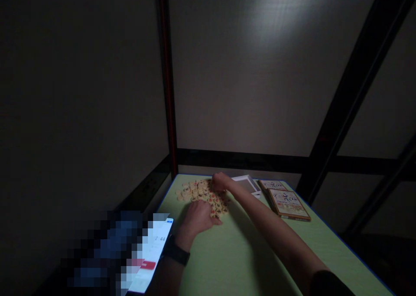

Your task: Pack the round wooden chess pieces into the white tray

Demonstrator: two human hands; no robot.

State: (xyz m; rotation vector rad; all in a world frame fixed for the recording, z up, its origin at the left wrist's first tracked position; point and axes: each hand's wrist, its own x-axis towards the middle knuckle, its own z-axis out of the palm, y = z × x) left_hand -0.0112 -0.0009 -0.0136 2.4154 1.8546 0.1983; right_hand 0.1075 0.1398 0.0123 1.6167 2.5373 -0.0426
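Many round wooden xiangqi pieces (198, 192) with red and dark characters lie spread at the far end of the green table (227, 252). My left hand (197, 214), a dark band on its wrist, rests at the near edge of the pieces with its fingers curled and the thumb low beside a piece. Farther back, my right hand (221, 182) bends down over the right side of the pieces, fingers closed. Whatever the fingertips of either hand grip is hidden from this angle.
A shallow white tray (255, 185) sits behind my right forearm. Two flat printed boxes, one nearer (288, 203) and one farther (273, 185), lie along the table's right side. A lit phone (151, 255) stands out at lower left. Walls (240, 92) border the table's far end.
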